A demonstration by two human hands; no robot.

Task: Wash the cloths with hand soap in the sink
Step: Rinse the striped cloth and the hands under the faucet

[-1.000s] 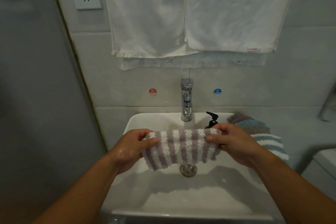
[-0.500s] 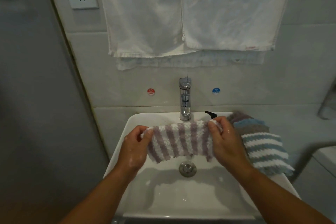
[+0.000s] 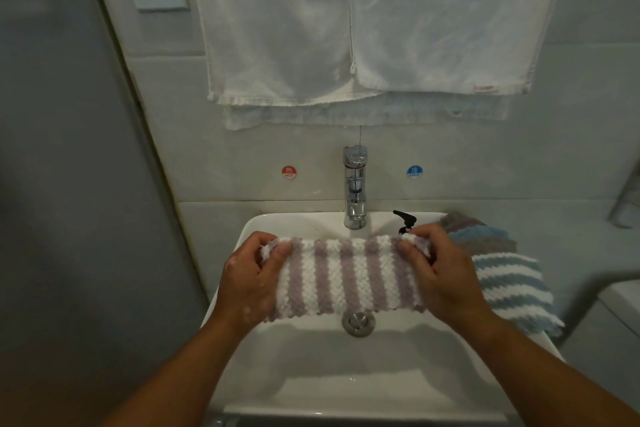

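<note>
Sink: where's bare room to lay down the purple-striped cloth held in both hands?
The basin floor between the drain and the front rim is bare, below the purple-striped cloth. The back ledge left of the faucet is bare too, but narrow. The right side is crowded: stacked cloths cover the rim, with the soap pump behind the right hand.

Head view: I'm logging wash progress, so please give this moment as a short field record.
held cloth: purple-and-white striped fluffy cloth, stretched above white ceramic sink
left hand: grips its left end
right hand: grips its right end
chrome tap: no water seen running
waiting: blue-and-white striped cloth on sink's right rim
soap: black pump head behind right hand
</note>
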